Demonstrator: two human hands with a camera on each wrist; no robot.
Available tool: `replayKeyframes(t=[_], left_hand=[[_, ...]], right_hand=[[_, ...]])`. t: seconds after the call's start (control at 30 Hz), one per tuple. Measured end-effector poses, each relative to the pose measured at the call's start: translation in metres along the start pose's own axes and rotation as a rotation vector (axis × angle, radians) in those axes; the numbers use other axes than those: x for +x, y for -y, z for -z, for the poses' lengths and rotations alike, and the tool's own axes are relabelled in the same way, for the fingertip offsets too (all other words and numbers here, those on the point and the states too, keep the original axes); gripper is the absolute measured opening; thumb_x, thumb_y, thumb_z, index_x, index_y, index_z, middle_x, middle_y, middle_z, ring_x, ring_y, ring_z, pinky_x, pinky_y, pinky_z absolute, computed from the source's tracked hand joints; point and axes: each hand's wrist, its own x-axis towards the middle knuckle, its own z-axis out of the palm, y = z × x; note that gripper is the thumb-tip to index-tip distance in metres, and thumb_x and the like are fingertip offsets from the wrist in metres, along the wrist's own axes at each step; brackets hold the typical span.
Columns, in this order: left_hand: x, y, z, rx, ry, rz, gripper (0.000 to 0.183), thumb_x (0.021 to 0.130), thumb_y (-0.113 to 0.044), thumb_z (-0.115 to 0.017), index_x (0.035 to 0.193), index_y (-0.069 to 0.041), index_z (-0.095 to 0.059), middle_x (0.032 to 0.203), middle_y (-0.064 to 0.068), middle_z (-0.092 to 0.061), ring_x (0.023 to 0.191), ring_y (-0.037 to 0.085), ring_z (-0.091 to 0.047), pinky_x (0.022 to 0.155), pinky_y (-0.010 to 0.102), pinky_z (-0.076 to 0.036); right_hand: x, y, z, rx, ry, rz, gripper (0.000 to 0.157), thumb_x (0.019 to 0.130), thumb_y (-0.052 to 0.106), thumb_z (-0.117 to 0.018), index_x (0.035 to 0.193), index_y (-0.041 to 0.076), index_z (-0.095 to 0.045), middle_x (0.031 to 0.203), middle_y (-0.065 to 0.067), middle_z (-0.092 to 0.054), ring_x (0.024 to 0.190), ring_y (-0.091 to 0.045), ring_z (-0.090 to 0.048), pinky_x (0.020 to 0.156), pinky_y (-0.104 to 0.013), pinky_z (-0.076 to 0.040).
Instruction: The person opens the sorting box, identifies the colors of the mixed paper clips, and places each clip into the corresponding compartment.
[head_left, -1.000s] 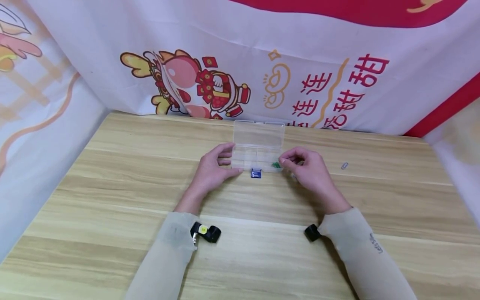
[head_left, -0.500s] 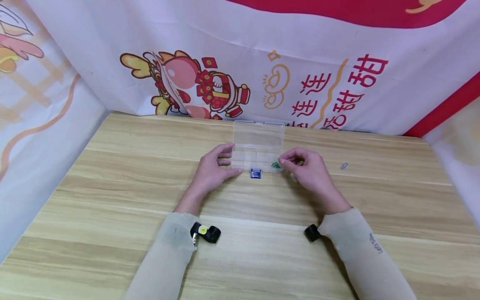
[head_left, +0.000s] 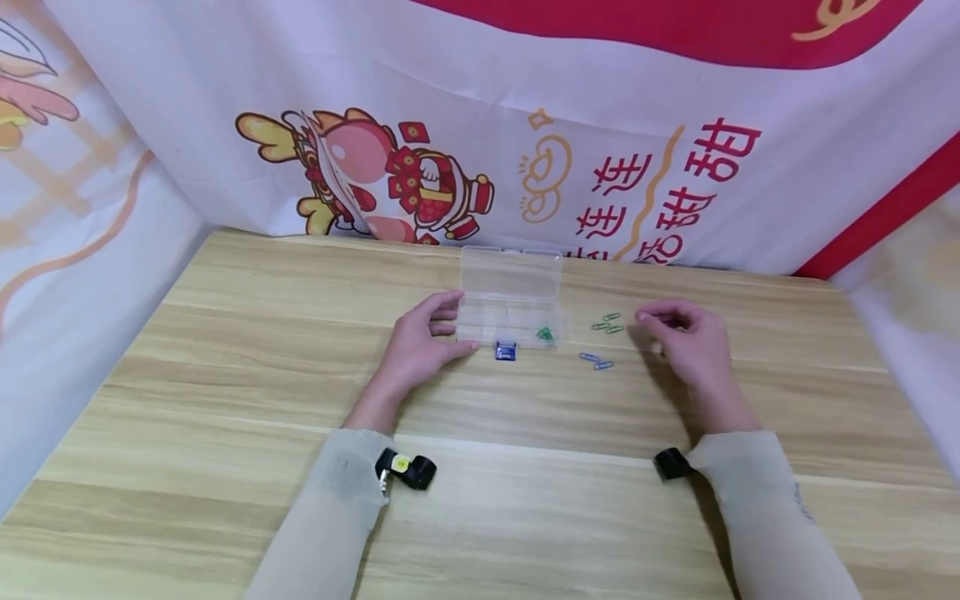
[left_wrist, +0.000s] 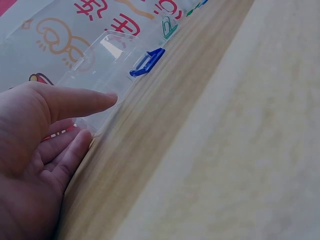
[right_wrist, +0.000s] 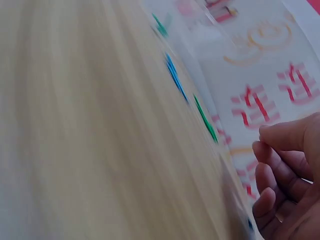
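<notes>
A clear plastic divided box (head_left: 510, 275) stands near the back of the table with its lid raised. My left hand (head_left: 420, 337) holds its left end, thumb at the front edge and fingers at the side. A blue latch (head_left: 506, 351) sticks out from the box's front. Green paperclips (head_left: 545, 333) lie in its front right compartment. My right hand (head_left: 690, 337) is over the table to the right of the box, fingers loosely bent. In the right wrist view, nothing shows between the thumb (right_wrist: 280, 135) and the fingers.
Green paperclips (head_left: 607, 325) lie on the table between the box and my right hand. Closer to the front are blue paperclips (head_left: 596, 361). A printed cloth (head_left: 300, 50) hangs right behind the table's back edge.
My right hand has moved away from the box to the right, uncovering the green and blue paperclips on the table. It now covers where a lone paperclip lay. The left hand stays at the box.
</notes>
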Motion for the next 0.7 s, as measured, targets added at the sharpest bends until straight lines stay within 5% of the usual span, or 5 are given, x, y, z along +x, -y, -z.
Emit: replayKeyframes(t=[0.3, 0.53, 0.7], left_hand=[[0.0, 0.001, 0.0, -0.006, -0.003, -0.005, 0.08, 0.085, -0.009, -0.091, 0.156, -0.021, -0.056, 0.145, 0.011, -0.065, 0.128, 0.031, -0.066, 0.115, 0.043, -0.055], [0.0, 0.002, 0.0, -0.003, -0.004, -0.01, 0.079, 0.085, -0.009, -0.091, 0.156, -0.02, -0.056, 0.145, 0.012, -0.064, 0.128, 0.032, -0.065, 0.114, 0.044, -0.056], [0.0, 0.002, 0.0, -0.009, -0.001, -0.012, 0.081, 0.084, -0.008, -0.091, 0.156, -0.021, -0.056, 0.145, 0.012, -0.064, 0.128, 0.032, -0.066, 0.114, 0.044, -0.056]], right_hand=[[0.009, -0.036, 0.045, 0.137, -0.176, -0.09, 0.03, 0.099, 0.036, -0.079, 0.123, 0.018, -0.077, 0.096, 0.019, -0.068, 0.092, -0.007, -0.058, 0.069, -0.014, -0.05], [0.011, -0.04, 0.05, -0.084, -0.084, -0.074, 0.047, 0.1, 0.051, -0.073, 0.133, 0.018, -0.071, 0.108, 0.02, -0.065, 0.102, -0.007, -0.054, 0.074, -0.017, -0.048], [0.011, -0.04, 0.051, -0.143, -0.02, -0.078, 0.052, 0.102, 0.053, -0.069, 0.139, 0.017, -0.069, 0.121, 0.012, -0.062, 0.109, -0.014, -0.05, 0.078, -0.021, -0.049]])
